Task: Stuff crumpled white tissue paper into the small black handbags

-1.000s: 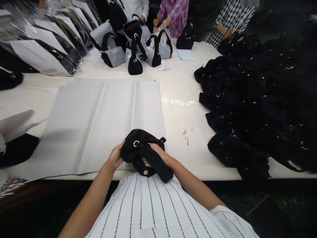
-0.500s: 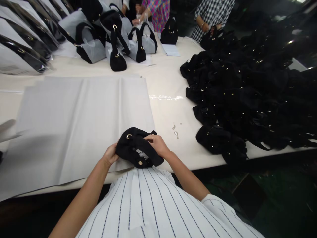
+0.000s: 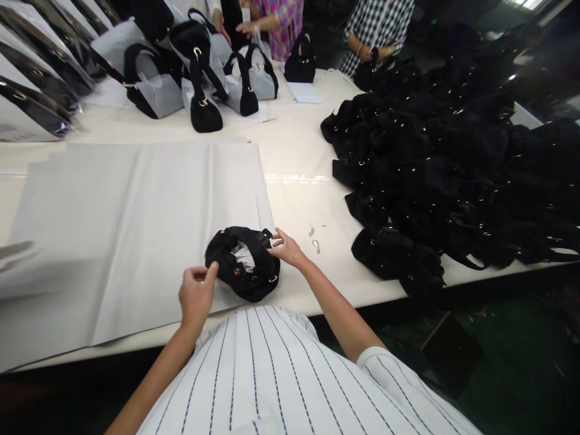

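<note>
A small black handbag [image 3: 244,266] with gold fittings lies on its side at the near edge of a large sheet of white tissue paper [image 3: 127,211], white stuffing showing in its open mouth. My right hand [image 3: 286,246] pinches the bag's right rim with its fingertips. My left hand [image 3: 196,294] hovers just left of the bag, fingers curled and lightly apart, thumb close to the bag's left edge, holding nothing.
A big heap of black handbags [image 3: 453,163] covers the table's right side. Paper-wrapped bags [image 3: 212,78] stand at the far end, bagged ones in clear plastic [image 3: 36,90] at far left. Other people's hands [image 3: 244,27] work across the table. The table edge [image 3: 317,302] is near me.
The bag has gone from being gripped in both hands to lying on the paper with its mouth open. My left hand has let go and pulled back; my view shifted right.
</note>
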`<state>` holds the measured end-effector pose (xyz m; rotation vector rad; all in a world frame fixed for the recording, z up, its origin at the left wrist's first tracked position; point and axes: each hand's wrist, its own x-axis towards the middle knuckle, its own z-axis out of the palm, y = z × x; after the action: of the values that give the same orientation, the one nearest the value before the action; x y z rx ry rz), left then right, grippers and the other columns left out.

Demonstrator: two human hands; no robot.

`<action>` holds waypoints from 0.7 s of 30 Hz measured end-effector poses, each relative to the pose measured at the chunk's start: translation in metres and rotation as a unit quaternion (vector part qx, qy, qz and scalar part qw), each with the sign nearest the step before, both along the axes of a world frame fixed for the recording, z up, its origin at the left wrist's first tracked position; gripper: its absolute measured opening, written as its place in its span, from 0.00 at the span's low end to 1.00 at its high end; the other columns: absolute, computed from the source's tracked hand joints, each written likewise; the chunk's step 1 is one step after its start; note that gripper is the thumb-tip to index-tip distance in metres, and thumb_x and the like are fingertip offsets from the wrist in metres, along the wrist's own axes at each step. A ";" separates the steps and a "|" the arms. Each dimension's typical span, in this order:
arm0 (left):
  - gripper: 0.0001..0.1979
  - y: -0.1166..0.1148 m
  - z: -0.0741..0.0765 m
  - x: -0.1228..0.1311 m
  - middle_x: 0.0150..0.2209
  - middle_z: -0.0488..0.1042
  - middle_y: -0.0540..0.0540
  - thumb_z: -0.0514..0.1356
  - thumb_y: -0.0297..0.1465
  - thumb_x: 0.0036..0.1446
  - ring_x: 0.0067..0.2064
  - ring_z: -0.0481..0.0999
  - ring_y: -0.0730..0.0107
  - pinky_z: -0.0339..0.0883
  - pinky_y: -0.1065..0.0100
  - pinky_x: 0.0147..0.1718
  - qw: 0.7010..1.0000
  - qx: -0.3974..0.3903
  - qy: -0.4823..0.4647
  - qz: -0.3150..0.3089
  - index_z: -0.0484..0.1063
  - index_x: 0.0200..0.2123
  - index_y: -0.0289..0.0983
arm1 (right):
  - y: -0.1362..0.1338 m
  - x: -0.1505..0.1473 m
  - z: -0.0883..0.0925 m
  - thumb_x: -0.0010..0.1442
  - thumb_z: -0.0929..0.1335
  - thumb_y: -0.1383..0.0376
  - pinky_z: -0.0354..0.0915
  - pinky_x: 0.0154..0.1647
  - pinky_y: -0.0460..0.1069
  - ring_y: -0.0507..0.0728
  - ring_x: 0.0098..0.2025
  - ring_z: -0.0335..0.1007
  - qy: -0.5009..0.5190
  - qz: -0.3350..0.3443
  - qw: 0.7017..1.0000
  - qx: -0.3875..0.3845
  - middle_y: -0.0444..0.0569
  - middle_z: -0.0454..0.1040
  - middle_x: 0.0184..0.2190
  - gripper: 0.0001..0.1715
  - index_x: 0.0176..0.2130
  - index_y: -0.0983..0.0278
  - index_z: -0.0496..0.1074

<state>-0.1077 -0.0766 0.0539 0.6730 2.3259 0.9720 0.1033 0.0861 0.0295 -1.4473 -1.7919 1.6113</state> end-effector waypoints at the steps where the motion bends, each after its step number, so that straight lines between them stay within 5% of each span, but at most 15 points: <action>1: 0.23 -0.007 0.007 0.009 0.32 0.76 0.46 0.60 0.52 0.50 0.34 0.77 0.61 0.70 0.62 0.36 0.999 -0.030 -0.033 -0.030 0.69 0.36 0.38 | -0.001 -0.006 -0.001 0.41 0.78 0.55 0.69 0.42 0.51 0.55 0.40 0.70 -0.010 0.019 1.000 0.011 0.52 0.72 0.48 0.55 0.62 0.64 0.60; 6: 0.18 -0.019 0.023 0.029 0.24 0.76 0.48 0.60 0.48 0.49 0.32 0.78 0.58 0.66 0.63 0.35 0.980 -0.157 -0.022 -0.118 0.68 0.28 0.39 | -0.021 -0.030 -0.006 0.44 0.77 0.56 0.66 0.41 0.50 0.55 0.38 0.68 0.002 0.029 0.986 0.162 0.47 0.71 0.41 0.33 0.48 0.63 0.70; 11: 0.14 -0.028 0.017 0.033 0.25 0.77 0.48 0.63 0.42 0.46 0.35 0.79 0.56 0.66 0.66 0.32 0.983 -0.143 -0.048 -0.105 0.67 0.30 0.40 | -0.048 -0.034 0.004 0.57 0.66 0.69 0.62 0.39 0.48 0.54 0.37 0.65 0.001 0.054 0.952 0.301 0.43 0.68 0.34 0.05 0.37 0.61 0.68; 16: 0.09 -0.017 0.010 0.034 0.23 0.75 0.47 0.63 0.35 0.43 0.33 0.78 0.55 0.66 0.65 0.31 0.994 -0.098 -0.039 -0.017 0.68 0.27 0.40 | -0.078 -0.032 0.028 0.59 0.61 0.73 0.60 0.39 0.48 0.55 0.36 0.62 -0.045 0.130 0.891 0.433 0.46 0.65 0.31 0.10 0.32 0.62 0.67; 21: 0.06 -0.001 0.011 0.026 0.24 0.75 0.47 0.62 0.30 0.43 0.32 0.76 0.58 0.65 0.66 0.31 0.999 -0.034 -0.032 -0.026 0.69 0.28 0.38 | -0.095 -0.019 0.039 0.60 0.60 0.73 0.60 0.38 0.47 0.54 0.35 0.61 -0.095 0.126 0.885 0.439 0.47 0.64 0.32 0.11 0.33 0.62 0.70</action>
<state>-0.0816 -0.0781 0.0651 0.6627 2.2632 0.8754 0.0843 -0.0088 0.0685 -0.9648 -2.4221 0.5393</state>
